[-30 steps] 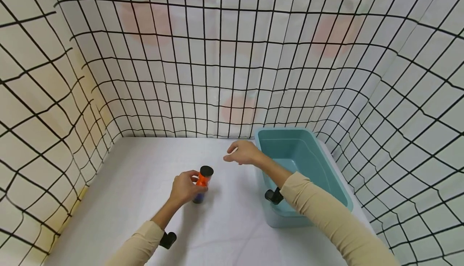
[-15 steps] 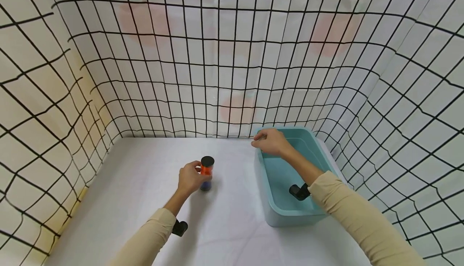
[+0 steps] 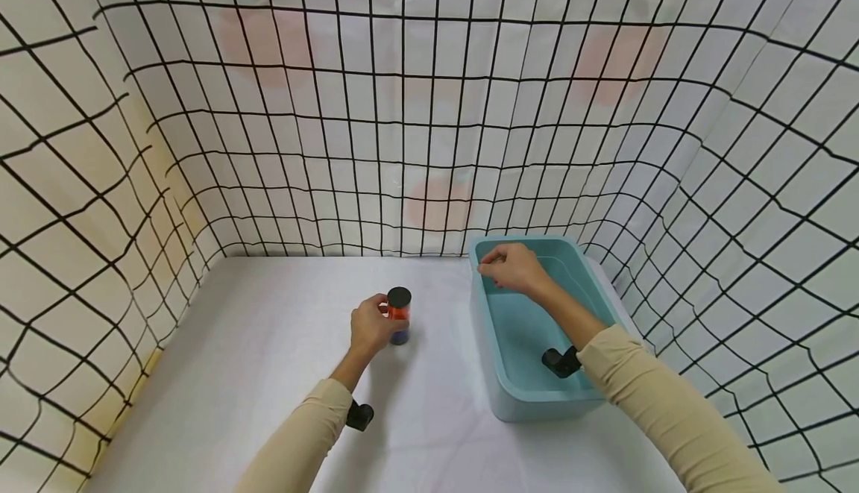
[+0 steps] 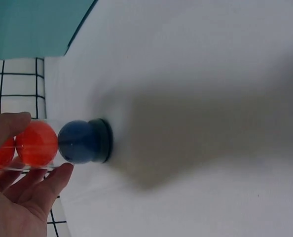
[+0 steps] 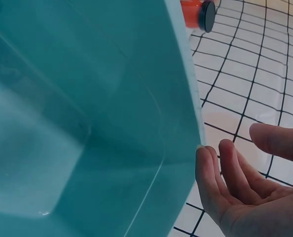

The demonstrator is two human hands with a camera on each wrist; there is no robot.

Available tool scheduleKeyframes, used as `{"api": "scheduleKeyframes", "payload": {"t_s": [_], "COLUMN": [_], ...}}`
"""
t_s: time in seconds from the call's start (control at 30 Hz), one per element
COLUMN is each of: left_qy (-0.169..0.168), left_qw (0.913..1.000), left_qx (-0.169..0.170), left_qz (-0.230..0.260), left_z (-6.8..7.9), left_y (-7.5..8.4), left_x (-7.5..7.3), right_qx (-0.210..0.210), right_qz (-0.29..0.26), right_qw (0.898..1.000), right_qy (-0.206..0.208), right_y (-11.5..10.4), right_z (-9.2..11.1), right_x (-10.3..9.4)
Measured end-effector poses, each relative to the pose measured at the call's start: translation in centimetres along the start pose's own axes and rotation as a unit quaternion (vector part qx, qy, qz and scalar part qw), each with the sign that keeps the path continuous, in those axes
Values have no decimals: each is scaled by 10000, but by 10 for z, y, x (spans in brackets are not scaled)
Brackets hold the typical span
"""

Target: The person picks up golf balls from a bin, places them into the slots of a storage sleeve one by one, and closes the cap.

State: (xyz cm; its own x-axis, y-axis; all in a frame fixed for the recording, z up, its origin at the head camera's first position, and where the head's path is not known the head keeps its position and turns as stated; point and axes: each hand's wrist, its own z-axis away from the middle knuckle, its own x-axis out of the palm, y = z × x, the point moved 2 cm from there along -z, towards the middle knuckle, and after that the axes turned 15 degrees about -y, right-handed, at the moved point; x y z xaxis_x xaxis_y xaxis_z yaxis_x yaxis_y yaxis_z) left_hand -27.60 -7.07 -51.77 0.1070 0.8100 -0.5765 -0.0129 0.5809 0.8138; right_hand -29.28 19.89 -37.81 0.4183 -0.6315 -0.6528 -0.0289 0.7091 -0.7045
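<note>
My left hand [image 3: 370, 325] grips a clear tube of balls [image 3: 399, 315] between thumb and fingers, left of the teal bin. The tube is upright with a black lid on top. In the left wrist view, orange balls [image 4: 37, 143] show between the fingers, with a blue ball [image 4: 79, 141] at the dark-capped lower end. Whether that end touches the table I cannot tell. Over the bin's far left corner, my right hand [image 3: 513, 268] hovers with loosely bent fingers and nothing in them. Its fingertips are close to the bin rim in the right wrist view.
The deep teal bin [image 3: 496, 362] stands on the right of the white-covered table [image 3: 268, 351]. Black netting [image 3: 403, 116] encloses the back and both sides, with pale cloth behind it. A small black wrist camera [image 3: 359, 415] sits under the left wrist.
My left hand has carried the tube rightward and away from me, and the tube has gone from tilted to upright. The right hand has moved right, from beside the bin to over it.
</note>
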Motion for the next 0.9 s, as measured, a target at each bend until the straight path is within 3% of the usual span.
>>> {"api": "scheduleKeyframes", "payload": {"t_s": [0.3, 0.53, 0.73, 0.9], "left_qy": [-143, -405, -608, -646], "left_qw": [9992, 9989, 9973, 9933], "left_qx": [-65, 59, 268, 182], "left_qz": [355, 212, -313, -946], "left_z": [1, 2, 3, 6], "left_y": [0, 1, 3, 4], "left_x": [6, 2, -9, -34], "right_qx": [-84, -32, -241, -307], "right_qz": [-45, -45, 33, 492], "right_qw": [9999, 10000, 9997, 9981], "right_qy": [-39, -56, 15, 202], "right_y": [10, 20, 23, 27], "right_z": [2, 4, 7, 15], "right_x": [2, 2, 1, -4]}}
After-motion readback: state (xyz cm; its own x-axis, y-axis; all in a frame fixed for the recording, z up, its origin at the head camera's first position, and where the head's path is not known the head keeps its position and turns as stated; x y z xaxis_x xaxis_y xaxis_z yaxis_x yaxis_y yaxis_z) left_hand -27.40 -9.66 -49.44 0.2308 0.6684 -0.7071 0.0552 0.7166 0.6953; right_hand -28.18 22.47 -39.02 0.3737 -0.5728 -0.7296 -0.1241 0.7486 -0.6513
